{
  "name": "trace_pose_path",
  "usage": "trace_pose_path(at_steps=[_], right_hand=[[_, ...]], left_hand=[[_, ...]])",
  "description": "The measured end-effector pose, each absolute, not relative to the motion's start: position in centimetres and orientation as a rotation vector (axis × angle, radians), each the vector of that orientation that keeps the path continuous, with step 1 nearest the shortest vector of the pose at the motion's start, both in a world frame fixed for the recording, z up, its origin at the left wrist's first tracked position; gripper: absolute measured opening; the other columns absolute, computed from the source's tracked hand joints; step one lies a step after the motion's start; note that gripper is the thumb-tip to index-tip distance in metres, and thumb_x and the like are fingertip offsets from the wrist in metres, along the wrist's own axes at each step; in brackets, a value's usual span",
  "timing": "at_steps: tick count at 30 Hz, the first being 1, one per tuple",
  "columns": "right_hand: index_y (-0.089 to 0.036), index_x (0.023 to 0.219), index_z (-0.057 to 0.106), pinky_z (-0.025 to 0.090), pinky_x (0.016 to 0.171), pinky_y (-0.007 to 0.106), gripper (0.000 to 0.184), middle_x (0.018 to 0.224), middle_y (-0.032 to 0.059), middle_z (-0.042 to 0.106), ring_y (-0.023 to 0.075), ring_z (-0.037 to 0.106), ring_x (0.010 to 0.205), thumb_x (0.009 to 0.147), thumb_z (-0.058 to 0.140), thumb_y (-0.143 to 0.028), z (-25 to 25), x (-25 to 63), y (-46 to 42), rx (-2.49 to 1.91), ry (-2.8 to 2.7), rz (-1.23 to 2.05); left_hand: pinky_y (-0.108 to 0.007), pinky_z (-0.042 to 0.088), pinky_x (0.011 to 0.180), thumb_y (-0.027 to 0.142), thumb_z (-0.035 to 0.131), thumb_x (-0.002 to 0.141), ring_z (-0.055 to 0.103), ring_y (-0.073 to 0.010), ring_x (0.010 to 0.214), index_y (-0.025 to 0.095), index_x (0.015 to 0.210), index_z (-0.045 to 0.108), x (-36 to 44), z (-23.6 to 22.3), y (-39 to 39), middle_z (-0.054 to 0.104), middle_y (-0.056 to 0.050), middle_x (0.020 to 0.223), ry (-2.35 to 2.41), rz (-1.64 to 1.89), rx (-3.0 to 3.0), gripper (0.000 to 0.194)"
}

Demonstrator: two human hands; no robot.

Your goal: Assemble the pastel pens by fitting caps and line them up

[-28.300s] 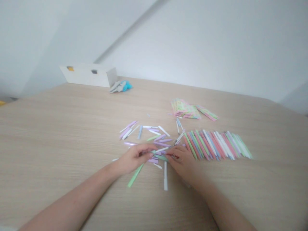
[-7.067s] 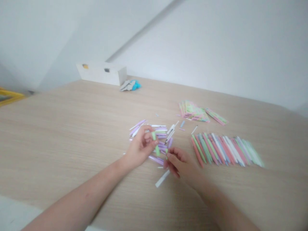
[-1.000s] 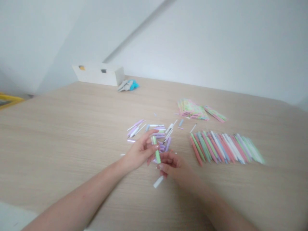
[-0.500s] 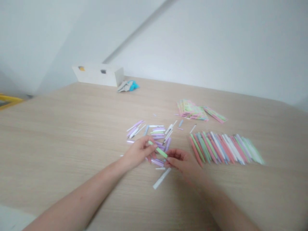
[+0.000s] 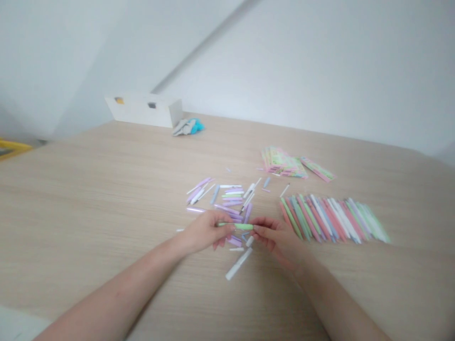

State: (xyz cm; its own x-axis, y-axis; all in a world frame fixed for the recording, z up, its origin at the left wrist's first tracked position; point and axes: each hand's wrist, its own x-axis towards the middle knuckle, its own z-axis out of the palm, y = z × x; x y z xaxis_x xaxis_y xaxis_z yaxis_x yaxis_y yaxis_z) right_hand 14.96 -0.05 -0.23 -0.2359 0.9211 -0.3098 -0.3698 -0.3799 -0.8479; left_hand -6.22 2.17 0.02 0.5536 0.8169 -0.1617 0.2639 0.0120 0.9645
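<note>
My left hand [image 5: 204, 231] and my right hand [image 5: 279, 237] meet over a wooden table [image 5: 88, 189], each pinching one end of a green pen [image 5: 239, 226] held level between them. Just behind the hands lies a loose scatter of pen parts [image 5: 227, 196] in purple, white, green and blue. A white pen barrel [image 5: 238, 264] lies on the table just in front of my hands. To the right, a row of pens [image 5: 334, 219] in pink, green, blue and white lies side by side.
A stack of colourful printed packets [image 5: 284, 163] lies behind the pen row. A white box [image 5: 144, 110] stands at the far left of the table, with a grey and blue cloth [image 5: 187, 126] beside it. A yellow object [image 5: 10, 148] shows past the left edge.
The green pen, upright in my left hand a second ago, has tilted down to lie level. My right hand has come up and taken its right end.
</note>
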Motion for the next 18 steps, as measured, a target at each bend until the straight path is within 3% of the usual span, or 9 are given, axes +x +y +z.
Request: trace_pose_path(at_steps=[7,18], right_hand=[[-0.012,0.074,0.072,0.052,0.065,0.013,0.022,0.072,0.0003,0.068,0.0063,0.063,0.064,0.055,0.084,-0.014,0.04,14.98,0.14,-1.004,-0.694,1.812],[-0.012,0.073,0.070,0.051,0.061,0.011,0.019,0.069,-0.0007,0.067,0.0048,0.062,0.061,0.057,0.082,-0.011,0.20,14.56,-0.10,-0.951,-0.622,1.854]], left_hand=[[-0.017,0.025,0.040,0.043,0.049,0.086,0.035,-0.0055,0.041,0.014,0.068,0.053,-6.01,0.36,1.70,0.042,0.006,0.050,0.917,0.475,1.644,0.034],[-0.017,0.027,0.042,0.040,0.044,0.089,0.036,-0.0058,0.045,0.015,0.071,0.049,-6.00,0.69,1.58,0.042,0.006,0.056,0.876,0.419,1.679,0.031]])
